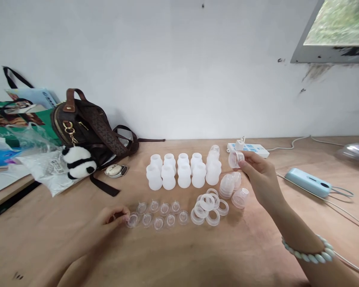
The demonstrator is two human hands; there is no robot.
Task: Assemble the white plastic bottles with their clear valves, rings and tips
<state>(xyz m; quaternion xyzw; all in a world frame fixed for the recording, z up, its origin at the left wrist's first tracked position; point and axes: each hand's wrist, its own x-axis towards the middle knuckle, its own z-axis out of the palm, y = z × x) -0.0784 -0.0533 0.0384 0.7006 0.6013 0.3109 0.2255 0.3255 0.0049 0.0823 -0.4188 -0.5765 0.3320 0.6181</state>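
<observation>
My right hand (260,175) is raised at the right, its thumb and fingers closed on a clear plastic cap (235,159). At the lower left, my left hand (115,218) pinches the edge of a clear round nipple (133,220), which lies on the table at the left end of two rows of similar nipples (158,223). Behind them stand several white bottles (184,175) in two rows. A clear cap (215,151) tops the back bottle at the right end. Below my right hand are stacked clear caps (227,185) and a single cap (241,198). Translucent rings (213,217) lie piled beside them.
A white power strip (257,150) with a plug is by the wall, and a light blue device (308,182) with a strap lies at the right. At the left are a brown backpack (89,123) with a panda charm (79,162), a watch (116,170) and plastic bags (43,169).
</observation>
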